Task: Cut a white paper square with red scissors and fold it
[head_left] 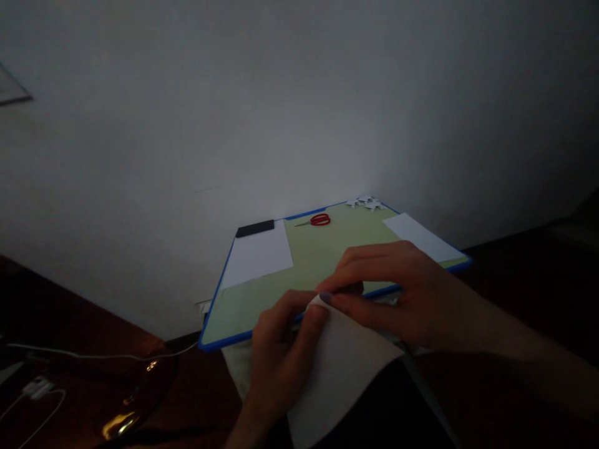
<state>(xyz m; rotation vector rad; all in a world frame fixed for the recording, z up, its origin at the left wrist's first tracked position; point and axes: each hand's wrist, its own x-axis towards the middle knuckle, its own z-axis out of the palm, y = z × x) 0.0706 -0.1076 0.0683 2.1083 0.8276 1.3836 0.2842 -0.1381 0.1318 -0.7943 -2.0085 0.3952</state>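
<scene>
A sheet of white paper [344, 368] hangs from my two hands in front of the table's near edge. My left hand [285, 349] pinches its upper corner between thumb and fingers. Close beside it, my right hand [388, 280] has thumb and fingertips closed on the same corner, the two sets of fingertips almost touching. Whether the corner is folded there is hard to make out in the dim light. The paper's lower part drops towards my lap.
A light green tabletop [253, 305] with a blue rim stands against the wall. On it lie red-handled scissors [320, 219], a black flat object [255, 229], white paper at left [257, 255] and right [421, 237], and several folded paper pieces [366, 202]. A white cable [103, 357] runs at left.
</scene>
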